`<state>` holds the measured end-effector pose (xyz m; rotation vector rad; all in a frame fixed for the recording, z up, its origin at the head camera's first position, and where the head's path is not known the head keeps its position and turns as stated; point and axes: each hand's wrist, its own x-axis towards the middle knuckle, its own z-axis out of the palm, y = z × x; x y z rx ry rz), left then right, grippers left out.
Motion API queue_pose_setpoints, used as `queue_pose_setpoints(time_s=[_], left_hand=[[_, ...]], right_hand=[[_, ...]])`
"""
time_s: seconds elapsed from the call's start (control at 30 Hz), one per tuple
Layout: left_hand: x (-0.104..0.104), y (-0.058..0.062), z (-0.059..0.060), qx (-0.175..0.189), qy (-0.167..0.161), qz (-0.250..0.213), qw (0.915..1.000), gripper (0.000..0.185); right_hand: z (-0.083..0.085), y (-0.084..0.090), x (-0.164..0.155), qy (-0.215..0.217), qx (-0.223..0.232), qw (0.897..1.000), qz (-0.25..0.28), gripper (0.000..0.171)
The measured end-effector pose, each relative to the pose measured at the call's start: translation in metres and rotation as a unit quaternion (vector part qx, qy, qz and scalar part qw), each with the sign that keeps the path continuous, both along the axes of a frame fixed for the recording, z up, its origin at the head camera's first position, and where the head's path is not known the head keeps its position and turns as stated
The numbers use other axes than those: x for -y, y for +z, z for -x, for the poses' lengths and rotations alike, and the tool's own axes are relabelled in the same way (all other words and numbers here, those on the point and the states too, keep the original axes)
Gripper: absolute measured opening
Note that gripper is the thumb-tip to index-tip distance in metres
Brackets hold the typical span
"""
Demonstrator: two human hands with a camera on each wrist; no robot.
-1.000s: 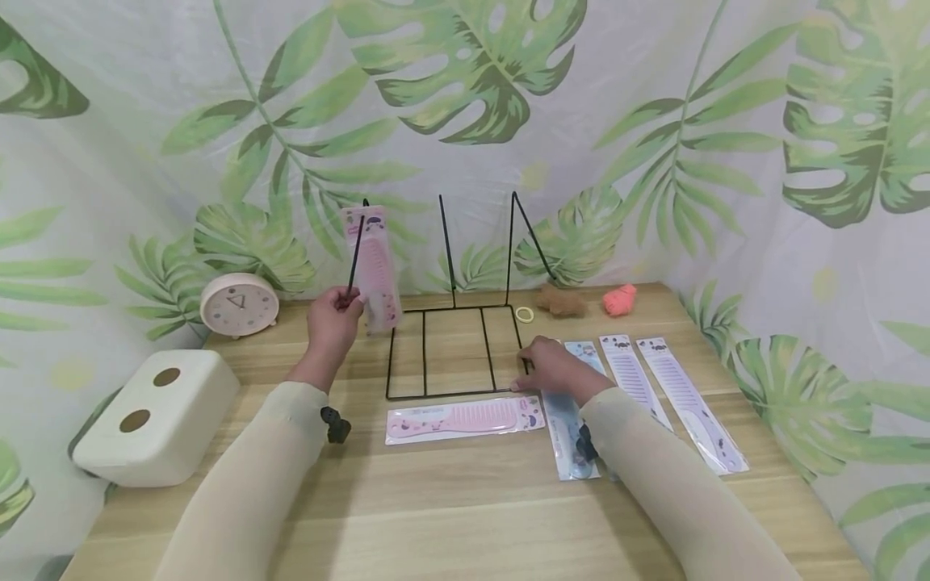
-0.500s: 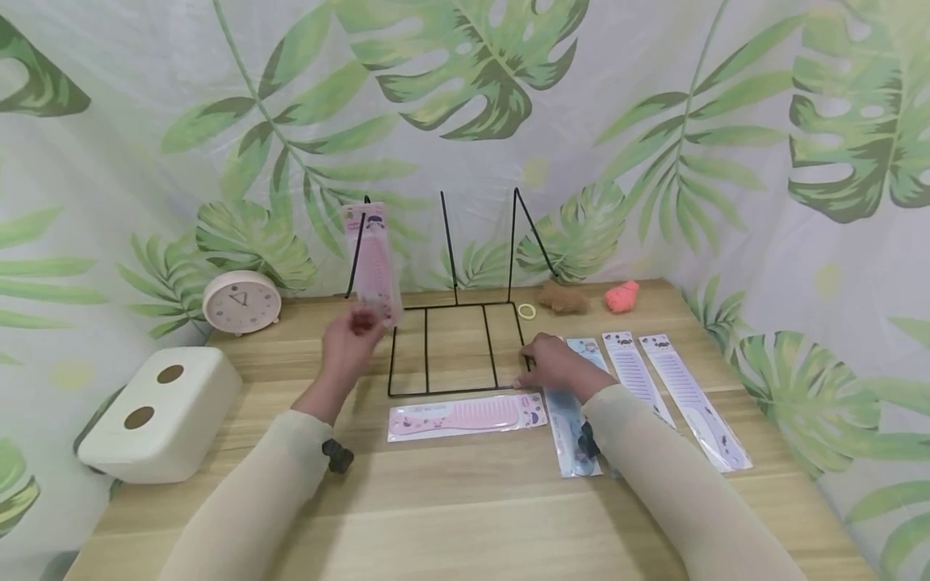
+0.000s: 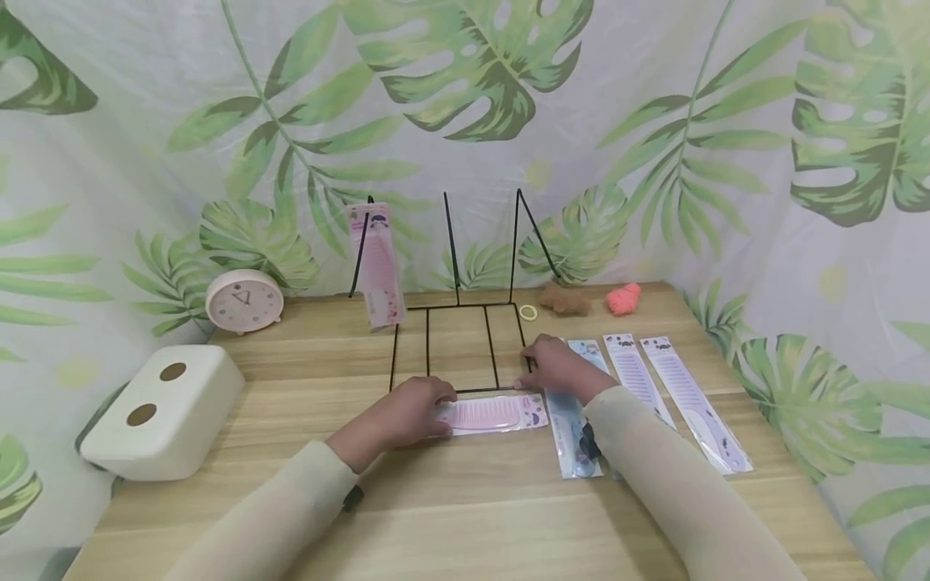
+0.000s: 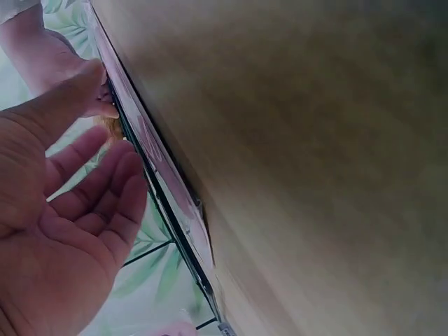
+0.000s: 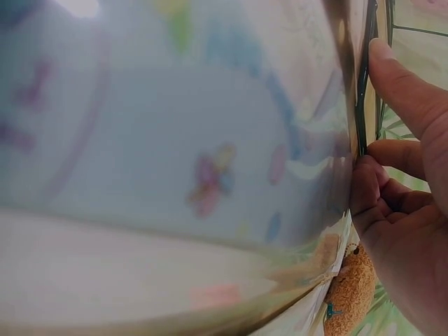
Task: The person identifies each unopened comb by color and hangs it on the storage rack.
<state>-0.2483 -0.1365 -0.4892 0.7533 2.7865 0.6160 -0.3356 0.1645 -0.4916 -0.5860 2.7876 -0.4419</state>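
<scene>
The left hand [image 3: 404, 413] lay flat over the handle end of a pink plastic comb in a clear printed sleeve [image 3: 488, 414], which rested lengthwise on the light wooden table [image 3: 465, 516] just in front of a black wire rack [image 3: 458, 347]. The handle was hidden under the hand in the head view. In the left wrist view the fingers [image 4: 105, 203] were straight and spread, close beside the packet's edge [image 4: 168, 189]; whether they touched it could not be told, and nothing was clasped.

The right hand [image 3: 555, 367] sat at the rack's front right corner, fingers curled round the wire; the right wrist view showed the fingers [image 5: 392, 203] hooked on the black rod [image 5: 364, 84], the rest blurred. Its forearm covered part of a blue packaged comb [image 3: 574, 436].

Two lilac packaged combs [image 3: 676, 395] lay to the right. Farther back, a second pink packaged comb [image 3: 374, 266] leaned upright against the rack's left divider.
</scene>
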Motion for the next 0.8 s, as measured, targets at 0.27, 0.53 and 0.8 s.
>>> queue_pose_setpoints(time_s=[0.27, 0.53, 0.8], left_hand=[[0.001, -0.003, 0.002, -0.007, 0.010, 0.032, 0.9994, 0.042], [0.007, -0.001, 0.004, 0.031, 0.013, 0.040, 0.9986, 0.046], [0.024, -0.002, -0.002, 0.067, -0.003, -0.014, 0.9977, 0.039]], right_hand=[[0.001, 0.001, 0.000, 0.005, 0.001, 1.000, -0.008, 0.068], [0.000, 0.002, -0.001, -0.004, 0.010, 1.000, 0.000, 0.070], [0.000, 0.002, -0.002, 0.005, 0.005, 1.000, -0.002, 0.068]])
